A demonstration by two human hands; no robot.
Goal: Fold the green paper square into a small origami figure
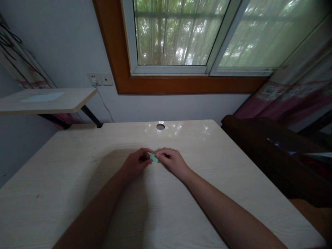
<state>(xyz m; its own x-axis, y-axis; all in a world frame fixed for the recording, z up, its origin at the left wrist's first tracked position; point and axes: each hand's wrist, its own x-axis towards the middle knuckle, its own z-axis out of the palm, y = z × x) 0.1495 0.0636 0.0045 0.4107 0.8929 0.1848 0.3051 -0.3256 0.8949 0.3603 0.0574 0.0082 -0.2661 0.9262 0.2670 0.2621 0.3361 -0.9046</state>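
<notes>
Between my two hands, near the middle of the pale wooden desk, is a small light-green piece that looks like paper. My left hand has its thumb and fingers bent around the left side of the piece. On the other side, my right hand pinches the piece's right edge, thumb on top. Both forearms come in from the front edge of the view. The fingers hide part of the green piece, so its full shape does not show.
A round cable hole sits at the desk's back edge. To the left, a raised shelf on black supports holds a pale sheet. A wall socket with a white cable is behind. Dark furniture stands along the right side.
</notes>
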